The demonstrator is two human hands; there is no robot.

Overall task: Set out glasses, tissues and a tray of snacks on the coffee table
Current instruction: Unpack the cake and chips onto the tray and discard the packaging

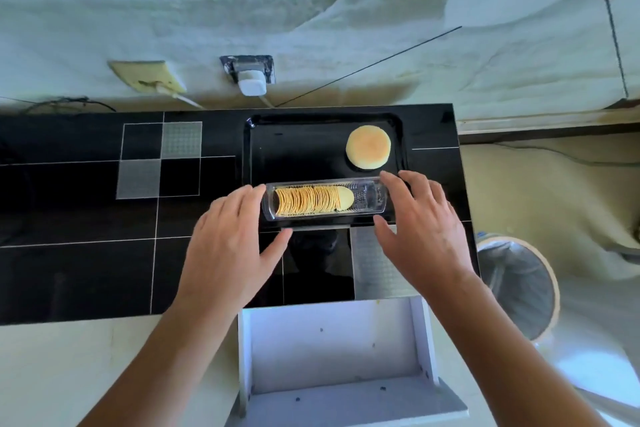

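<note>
Left hand [231,239]: I see it spread open, fingertips at the chip container's [325,199] 9 o'clock end.
Right hand [420,222]: open, at its 3 o'clock end.
Container axis: 9-to-3, on the black tray [294,149].

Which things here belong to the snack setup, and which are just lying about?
Job: black tray, clear box of crisps, round bun, coffee table, left hand, right hand.
Lying about: open white drawer, wall charger, bin.

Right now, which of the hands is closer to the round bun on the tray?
Right. The right hand is just below the bun, fingertips nearly reaching it. The left hand is farther off, at the cracker box's opposite end.
</note>
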